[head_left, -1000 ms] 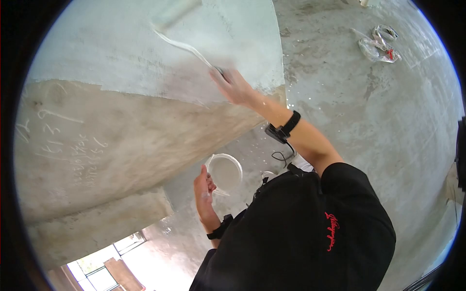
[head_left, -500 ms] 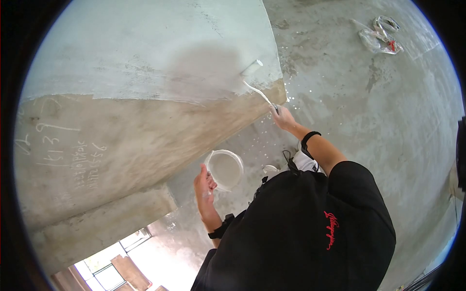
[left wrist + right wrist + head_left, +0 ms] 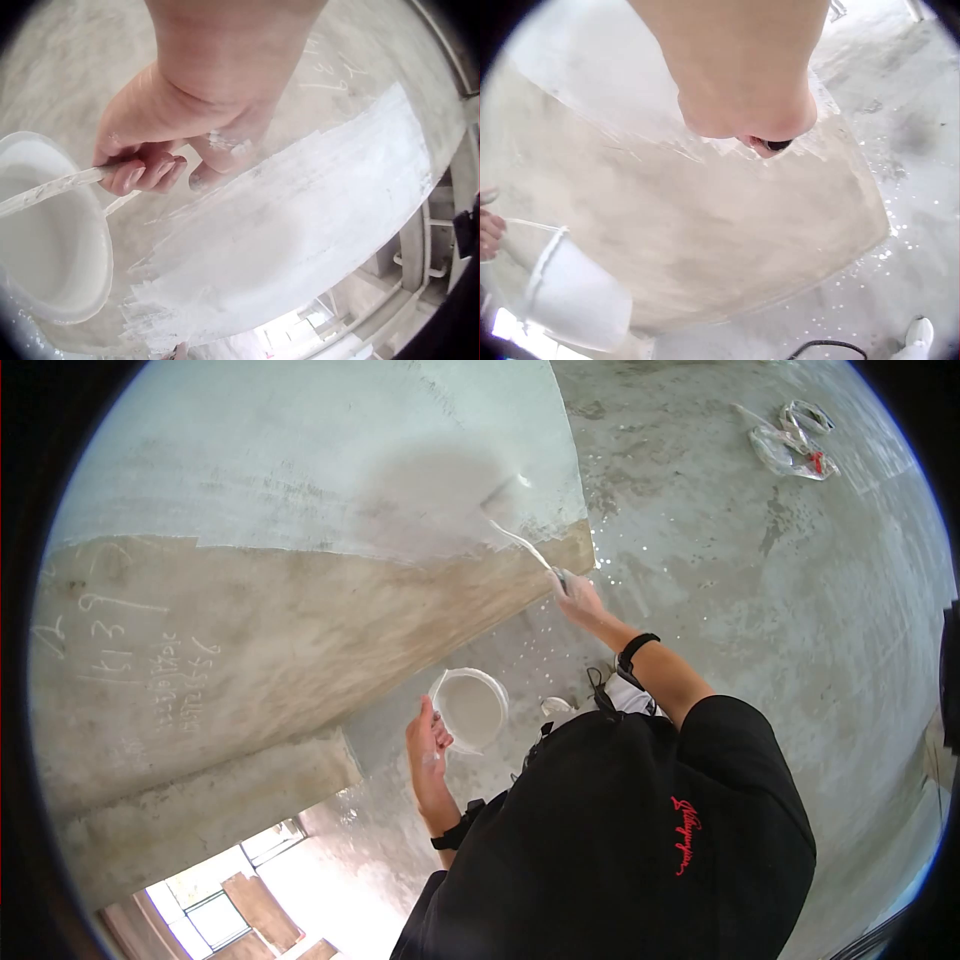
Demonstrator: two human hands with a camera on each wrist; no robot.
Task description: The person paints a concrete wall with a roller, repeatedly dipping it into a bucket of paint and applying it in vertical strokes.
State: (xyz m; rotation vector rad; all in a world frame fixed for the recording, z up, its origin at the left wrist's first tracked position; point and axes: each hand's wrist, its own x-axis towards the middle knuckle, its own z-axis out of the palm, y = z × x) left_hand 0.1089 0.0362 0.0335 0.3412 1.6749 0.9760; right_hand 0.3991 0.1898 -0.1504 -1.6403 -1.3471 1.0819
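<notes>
My left hand grips the wire-like handle of a white bucket, which hangs beside the wall with pale paint inside. White smears mark the palm in the left wrist view. Up and to the right, my right hand holds a paint roller by its dark grip. The roller's white bent rod reaches to the wall, where its pale sleeve blends with the wet white coat. Below that coat the wall is bare grey-brown plaster.
White drips spot the concrete floor near the wall's corner. A clear plastic bag with a red bit lies farther off. Chalk figures mark the bare plaster. A white shoe stands near a black cable.
The roller has come down and right from high on the wall to near its right edge, then shifted slightly up and left. The left hand and bucket have barely moved.
</notes>
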